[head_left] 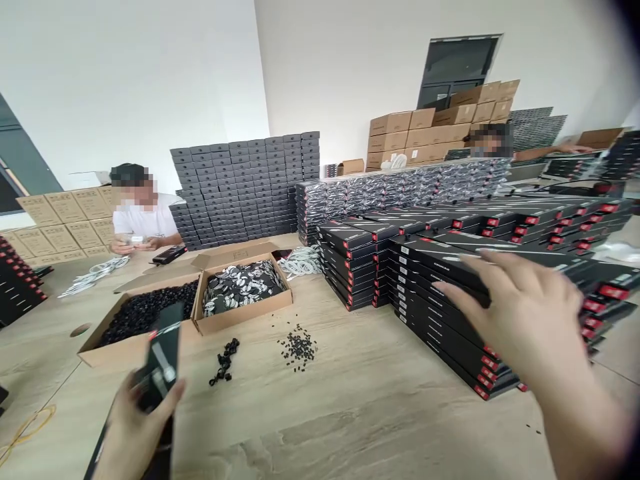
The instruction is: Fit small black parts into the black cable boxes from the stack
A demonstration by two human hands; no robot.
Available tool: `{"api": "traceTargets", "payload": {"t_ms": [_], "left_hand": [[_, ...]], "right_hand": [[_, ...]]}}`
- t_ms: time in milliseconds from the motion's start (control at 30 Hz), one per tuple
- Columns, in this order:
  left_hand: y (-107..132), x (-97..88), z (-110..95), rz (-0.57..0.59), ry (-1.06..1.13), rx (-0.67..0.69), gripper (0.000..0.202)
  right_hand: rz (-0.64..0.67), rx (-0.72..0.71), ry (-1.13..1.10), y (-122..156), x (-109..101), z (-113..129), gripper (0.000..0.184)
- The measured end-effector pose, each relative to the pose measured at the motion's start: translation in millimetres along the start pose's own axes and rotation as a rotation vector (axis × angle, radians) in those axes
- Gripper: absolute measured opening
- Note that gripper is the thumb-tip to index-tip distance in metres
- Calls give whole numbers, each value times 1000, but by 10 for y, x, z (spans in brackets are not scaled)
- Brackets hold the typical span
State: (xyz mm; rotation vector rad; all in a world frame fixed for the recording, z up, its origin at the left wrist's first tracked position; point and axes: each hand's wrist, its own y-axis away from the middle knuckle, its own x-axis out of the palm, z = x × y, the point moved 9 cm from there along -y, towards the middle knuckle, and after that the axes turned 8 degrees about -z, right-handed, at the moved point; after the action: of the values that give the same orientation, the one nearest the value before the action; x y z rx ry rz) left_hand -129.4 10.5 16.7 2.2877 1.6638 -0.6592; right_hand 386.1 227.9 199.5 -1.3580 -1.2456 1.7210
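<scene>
My left hand [133, 420] is closed around a long, narrow black box [167, 350] with a printed picture and a red mark, held tilted above the table at the lower left. Part of the box is hidden behind my fingers and wrist. On the right, my right hand [525, 313] is raised with fingers apart and nothing in it. It is in front of a stack of similar black boxes [430, 327] with red end labels, and whether it touches them I cannot tell.
Two open cartons hold small black parts [150, 310] and flat round pieces [245, 287]. Loose black bits [299, 348] and black clips [225, 362] lie on the table [280, 427]. White cables [303, 260] are coiled behind. A person [145, 210] sits across, another [493, 140] farther right.
</scene>
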Motion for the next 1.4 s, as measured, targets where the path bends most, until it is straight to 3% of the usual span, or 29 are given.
{"api": "traceTargets", "payload": {"t_ms": [100, 200, 267, 333, 500, 633, 700, 800, 900, 1000, 1067, 1200, 1300, 1400], "left_hand": [[491, 709, -618, 476, 471, -33, 100], [1060, 1289, -877, 974, 739, -170, 80], [1284, 1482, -849, 1129, 811, -236, 71], [1392, 1586, -759, 1189, 830, -266, 69], [1388, 1673, -624, 1124, 767, -260, 80], [1302, 1684, -681, 997, 782, -208, 70], [1254, 1673, -706, 903, 778, -160, 66], [1202, 1636, -697, 736, 728, -112, 65], [1199, 1591, -685, 626, 686, -81, 58], [1247, 1626, -669, 685, 686, -121, 42], [1227, 1643, -601, 699, 691, -212, 36], [1080, 1592, -497, 595, 726, -300, 40], [1114, 1627, -523, 633, 720, -229, 41], [1209, 1675, -519, 635, 689, -154, 42]], "right_hand": [[213, -8, -654, 198, 202, 850, 31], [604, 121, -1075, 586, 564, 1658, 28], [716, 263, -1236, 778, 759, 1964, 36], [765, 376, -1307, 902, 933, 2100, 44], [870, 527, -1358, 1088, 1227, 2126, 39], [894, 733, -1360, 1260, 1338, 2024, 48], [972, 807, -1404, 1395, 1342, 2060, 51], [1136, 801, -1549, 1585, 1273, 2233, 43], [1081, 781, -1558, 1669, 1261, 2233, 39], [1008, 798, -1451, 1736, 1305, 2141, 40], [1031, 783, -1430, 1765, 1299, 2143, 40], [1253, 680, -1545, 1838, 1184, 2342, 37], [1278, 846, -1567, 1892, 1210, 2329, 39], [1101, 1053, -1489, 1894, 1303, 2171, 42]]}}
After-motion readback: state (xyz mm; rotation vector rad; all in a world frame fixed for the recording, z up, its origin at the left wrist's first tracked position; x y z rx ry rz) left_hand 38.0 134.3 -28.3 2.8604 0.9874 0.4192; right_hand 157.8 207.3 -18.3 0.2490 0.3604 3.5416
